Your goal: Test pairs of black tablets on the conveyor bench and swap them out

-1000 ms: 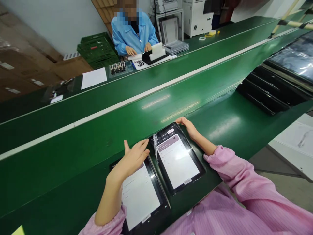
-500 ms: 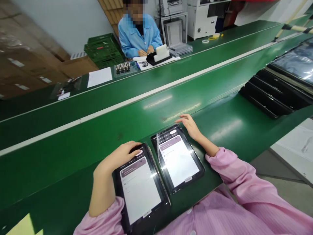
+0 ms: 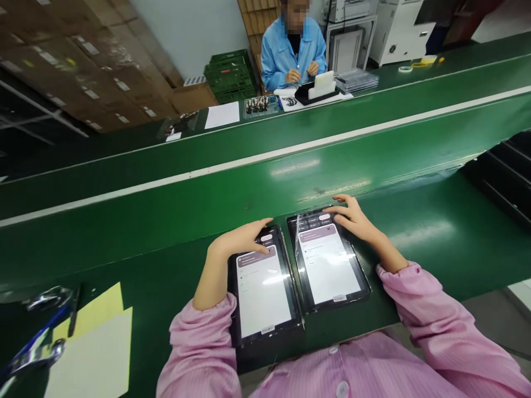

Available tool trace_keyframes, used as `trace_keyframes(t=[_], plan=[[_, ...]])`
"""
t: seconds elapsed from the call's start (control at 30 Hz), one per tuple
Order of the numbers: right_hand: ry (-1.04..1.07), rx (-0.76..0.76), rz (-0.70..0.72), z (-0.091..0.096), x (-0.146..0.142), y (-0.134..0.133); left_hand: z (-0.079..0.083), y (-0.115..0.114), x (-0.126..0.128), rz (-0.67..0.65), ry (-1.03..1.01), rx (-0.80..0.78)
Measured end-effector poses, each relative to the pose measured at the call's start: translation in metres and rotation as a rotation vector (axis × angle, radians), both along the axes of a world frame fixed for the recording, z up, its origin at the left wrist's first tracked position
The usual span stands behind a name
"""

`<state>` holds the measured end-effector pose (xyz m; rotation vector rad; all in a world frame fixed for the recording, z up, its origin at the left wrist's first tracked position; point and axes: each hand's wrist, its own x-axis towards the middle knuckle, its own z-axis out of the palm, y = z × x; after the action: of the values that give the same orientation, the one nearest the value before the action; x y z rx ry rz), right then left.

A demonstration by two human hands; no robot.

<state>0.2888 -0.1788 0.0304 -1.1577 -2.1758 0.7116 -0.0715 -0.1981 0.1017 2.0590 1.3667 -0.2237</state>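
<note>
Two black tablets with lit screens lie side by side on the green bench. Over the top of the left tablet rests my left hand, fingers stretched out and thumb on the screen; part of that screen's upper left is hidden beneath it. My right hand is at the upper right corner of the right tablet, its fingers apart and a fingertip at the top of the screen. Both screens show a dark panel with a mauve banner above a white area. Clear film shows on the right tablet. Neither hand grips anything.
Yellow and pale paper sheets lie at the left with metal tools. Black panels are stacked at the right. Across the raised green divider, a person in a blue jacket works beside a parts tray and a white sheet.
The view has swung left, bringing the papers and tools into sight. My right hand has come in over the right tablet's top edge. My left thumb has shifted down onto the screen.
</note>
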Motion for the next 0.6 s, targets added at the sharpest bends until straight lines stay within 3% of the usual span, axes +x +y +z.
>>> trace_keyframes(t=[0.1,0.17,0.23,0.33,0.4,0.47,0.6], plan=[[-0.019,-0.103,0.136,-0.003,-0.002,-0.002,-0.007,0.0,0.003,-0.003,-0.023,0.003],[0.007,-0.144,0.137,-0.007,-0.003,-0.001,-0.009,0.003,0.003,0.042,-0.022,0.007],[0.114,-0.188,0.038,-0.013,-0.003,0.004,-0.008,0.008,0.002,0.125,-0.015,0.062],[0.356,-0.321,-0.165,-0.025,0.0,0.01,-0.001,0.013,0.0,0.29,0.08,0.269],[0.458,-0.396,-0.226,-0.03,0.002,0.007,0.003,0.01,0.0,0.318,0.089,0.312],[0.46,-0.425,-0.19,-0.032,0.004,-0.001,0.007,0.003,0.002,0.219,-0.001,0.217],[0.285,-0.391,0.016,-0.023,0.005,-0.023,0.007,-0.018,0.015,-0.044,-0.064,0.049]])
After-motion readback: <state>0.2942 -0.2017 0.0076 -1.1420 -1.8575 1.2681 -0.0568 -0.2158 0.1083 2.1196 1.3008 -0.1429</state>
